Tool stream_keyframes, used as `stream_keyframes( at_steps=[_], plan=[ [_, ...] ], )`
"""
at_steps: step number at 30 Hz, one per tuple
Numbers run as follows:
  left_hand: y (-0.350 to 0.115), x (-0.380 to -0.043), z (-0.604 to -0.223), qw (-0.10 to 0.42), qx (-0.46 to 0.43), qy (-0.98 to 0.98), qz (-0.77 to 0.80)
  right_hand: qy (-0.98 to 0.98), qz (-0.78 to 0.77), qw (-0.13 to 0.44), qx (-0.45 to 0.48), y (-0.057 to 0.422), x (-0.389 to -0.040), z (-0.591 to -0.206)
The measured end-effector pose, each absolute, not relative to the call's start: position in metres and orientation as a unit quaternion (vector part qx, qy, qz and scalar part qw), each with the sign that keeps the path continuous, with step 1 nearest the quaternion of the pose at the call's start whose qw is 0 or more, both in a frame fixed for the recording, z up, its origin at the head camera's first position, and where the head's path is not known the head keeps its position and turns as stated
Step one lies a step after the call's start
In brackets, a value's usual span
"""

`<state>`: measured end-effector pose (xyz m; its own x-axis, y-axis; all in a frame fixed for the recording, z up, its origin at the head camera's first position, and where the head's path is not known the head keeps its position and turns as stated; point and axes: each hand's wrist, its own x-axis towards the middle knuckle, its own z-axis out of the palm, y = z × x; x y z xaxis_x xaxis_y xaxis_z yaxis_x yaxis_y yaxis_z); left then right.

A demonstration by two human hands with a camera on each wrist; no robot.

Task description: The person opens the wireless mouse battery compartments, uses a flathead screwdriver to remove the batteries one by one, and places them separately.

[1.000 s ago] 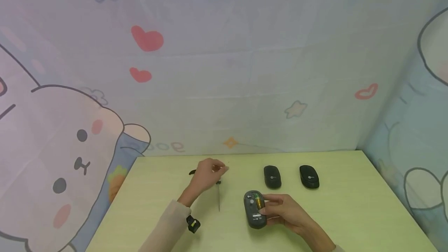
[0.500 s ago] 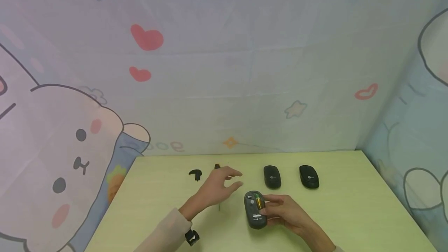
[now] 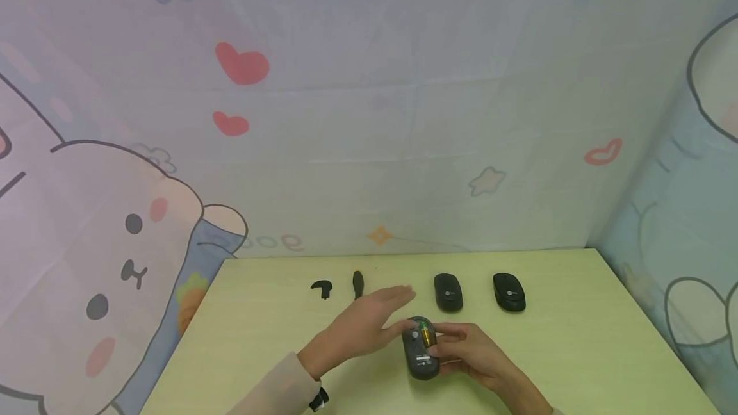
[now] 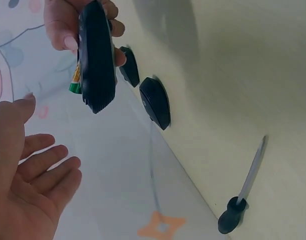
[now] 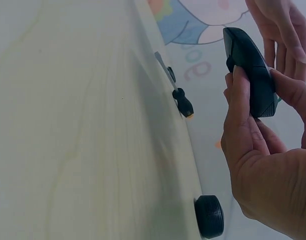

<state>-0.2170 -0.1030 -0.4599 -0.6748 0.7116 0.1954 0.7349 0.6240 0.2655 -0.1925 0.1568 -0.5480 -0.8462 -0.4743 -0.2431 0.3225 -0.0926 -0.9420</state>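
A dark computer mouse [image 3: 419, 364] is held off the table in my right hand [image 3: 475, 354], its underside facing the head camera. One green-and-gold battery [image 3: 426, 334] shows in its open compartment, and in the left wrist view the battery end [image 4: 75, 86] juts past the mouse's side. Thumb and fingers of the right hand grip the mouse along its edges. My left hand [image 3: 366, 325] is at the mouse's left, fingers loosely extended and holding nothing visible. Its thumb overlaps the mouse's upper end in the head view; the left wrist view shows a gap between them.
Two black mice, one nearer [image 3: 448, 292] and one farther right [image 3: 510, 291], lie at the table's back. A screwdriver [image 3: 358, 283] lies behind my left hand, partly covered by it. Left of that is a small curved black piece [image 3: 323, 288]. A printed cloth hangs behind the table.
My left hand has moved right and toward me, from over the screwdriver to beside the mouse, and its fingers have straightened. The right hand and its mouse have stayed nearly still.
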Motion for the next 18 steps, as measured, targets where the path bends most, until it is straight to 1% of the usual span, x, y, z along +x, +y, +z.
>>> stream_keyframes(
  at_steps=[3, 7, 12, 18],
  plan=[
    [-0.101, -0.216, -0.463, 0.07, -0.437, -0.888, -0.123, 0.616, -0.738, 0.268, -0.066, 0.157, -0.193, -0.549],
    [-0.1, -0.216, -0.469, 0.094, -0.459, -0.878, -0.093, 0.616, -0.738, 0.267, -0.069, 0.158, -0.193, -0.55],
    [-0.096, -0.214, -0.475, 0.102, -0.475, -0.871, -0.072, 0.612, -0.739, 0.271, -0.067, 0.158, -0.193, -0.551],
    [-0.092, -0.212, -0.48, 0.096, -0.495, -0.861, -0.063, 0.611, -0.739, 0.276, -0.07, 0.156, -0.192, -0.551]
  ],
)
